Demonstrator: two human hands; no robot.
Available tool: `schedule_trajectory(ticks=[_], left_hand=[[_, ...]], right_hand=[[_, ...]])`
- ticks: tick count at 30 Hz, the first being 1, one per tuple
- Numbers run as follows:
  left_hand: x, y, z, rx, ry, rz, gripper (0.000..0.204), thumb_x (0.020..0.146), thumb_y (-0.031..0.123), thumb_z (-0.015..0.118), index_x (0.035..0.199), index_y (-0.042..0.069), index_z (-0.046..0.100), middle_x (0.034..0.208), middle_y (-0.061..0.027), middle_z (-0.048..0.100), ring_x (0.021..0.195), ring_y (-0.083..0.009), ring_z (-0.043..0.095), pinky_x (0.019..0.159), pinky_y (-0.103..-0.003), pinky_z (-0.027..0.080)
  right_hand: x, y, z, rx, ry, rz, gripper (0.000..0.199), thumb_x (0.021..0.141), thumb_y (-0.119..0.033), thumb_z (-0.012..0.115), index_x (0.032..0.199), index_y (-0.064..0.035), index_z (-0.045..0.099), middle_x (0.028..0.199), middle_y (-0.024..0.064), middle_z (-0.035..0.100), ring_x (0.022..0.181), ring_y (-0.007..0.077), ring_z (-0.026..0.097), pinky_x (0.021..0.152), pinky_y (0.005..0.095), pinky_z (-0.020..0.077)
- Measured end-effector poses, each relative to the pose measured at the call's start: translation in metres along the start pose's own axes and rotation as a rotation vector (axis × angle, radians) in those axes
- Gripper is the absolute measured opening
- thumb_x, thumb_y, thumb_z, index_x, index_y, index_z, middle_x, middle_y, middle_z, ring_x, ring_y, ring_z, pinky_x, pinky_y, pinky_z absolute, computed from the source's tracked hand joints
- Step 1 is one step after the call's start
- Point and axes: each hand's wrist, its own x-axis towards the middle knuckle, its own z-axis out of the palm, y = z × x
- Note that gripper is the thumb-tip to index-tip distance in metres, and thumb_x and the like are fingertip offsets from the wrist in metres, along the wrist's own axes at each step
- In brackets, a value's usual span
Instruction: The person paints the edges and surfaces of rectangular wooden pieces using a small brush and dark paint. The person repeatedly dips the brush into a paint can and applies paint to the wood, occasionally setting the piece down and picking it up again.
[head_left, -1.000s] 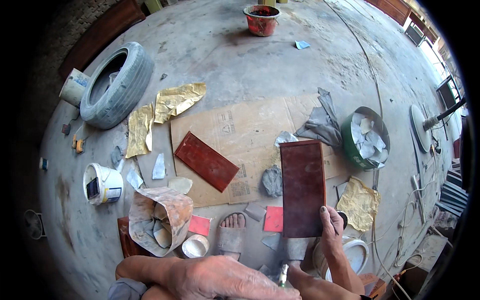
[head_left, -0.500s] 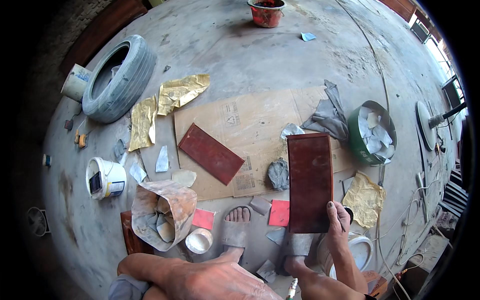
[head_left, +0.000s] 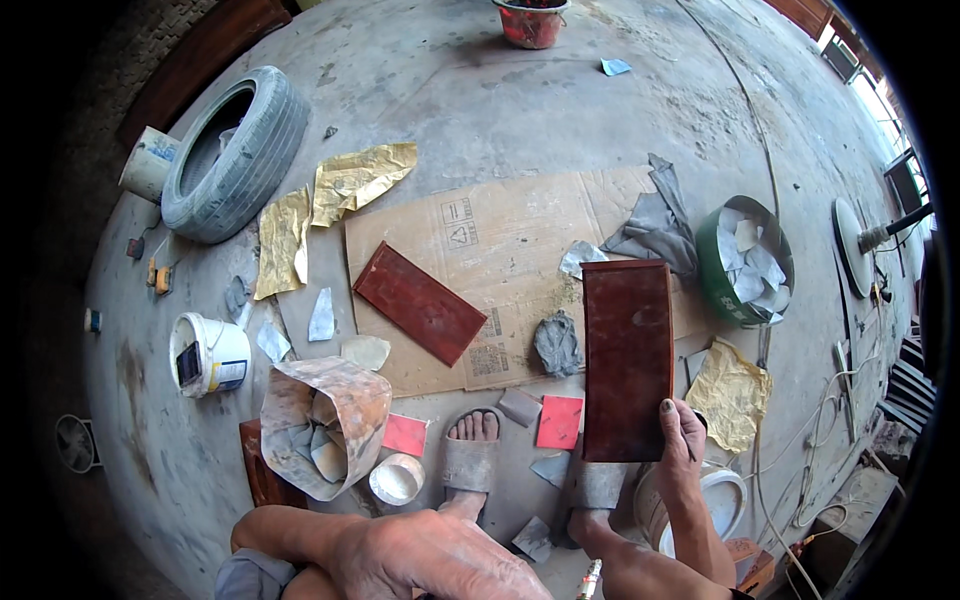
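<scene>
A dark red-brown wooden panel (head_left: 628, 350) stands up in front of me, right of centre. My right hand (head_left: 682, 440) grips its lower right edge, thumb along the side. Low in the view, the dusty back of my left hand (head_left: 440, 555) shows close up, its fingers hidden at the lower edge. To the right of that hand a metal nozzle tip (head_left: 591, 575) pokes in; what holds it is out of sight. A second reddish panel (head_left: 420, 303) lies aslant on the flattened cardboard (head_left: 540, 225).
Around my sandalled feet lie red sanding pads (head_left: 559, 422), an open bag of scraps (head_left: 325, 425) and a white tub (head_left: 397, 479). Left stand a white bucket (head_left: 228, 352) and a tyre (head_left: 262, 150). At right are a green tub (head_left: 715, 270) and cables (head_left: 745, 95).
My right hand and the upright panel have shifted slightly right and up. The knuckles of my left hand have moved a little to the right, and the nozzle tip has moved slightly too.
</scene>
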Motion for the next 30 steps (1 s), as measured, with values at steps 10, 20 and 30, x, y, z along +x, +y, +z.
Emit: schedule_trajectory(ticks=[10,20,30], left_hand=[[0.002,0.005,0.001,-0.047,0.04,-0.1,0.04,0.097,0.016,0.059,0.116,-0.019,0.064,0.114,-0.0316,0.069,0.102,-0.0425,0.071,0.086,-0.045,0.056],[0.022,0.021,-0.008,0.364,0.125,-0.205,0.033,0.096,0.009,0.063,0.122,-0.011,0.065,0.116,-0.0264,0.071,0.102,-0.036,0.072,0.085,-0.041,0.058],[0.001,-0.009,-0.063,1.202,0.449,-0.211,0.025,0.091,0.005,0.075,0.116,0.001,0.072,0.095,-0.0147,0.074,0.082,-0.02,0.073,0.069,-0.032,0.058]], right_hand=[[0.0,0.003,-0.007,-0.003,0.0,-0.01,0.028,0.106,-0.026,0.058,0.111,0.0003,0.068,0.093,-0.002,0.067,0.082,0.0045,0.057,0.077,0.0221,0.0465],[-0.001,-0.003,-0.01,-0.025,0.003,-0.012,0.028,0.106,-0.025,0.058,0.111,0.0005,0.068,0.093,-0.0038,0.065,0.084,0.004,0.055,0.078,0.0221,0.0454],[0.0,0.001,-0.01,-0.012,0.017,-0.045,0.027,0.107,-0.024,0.057,0.109,-0.0001,0.068,0.092,-0.0057,0.062,0.083,0.0029,0.052,0.078,0.021,0.0428]])
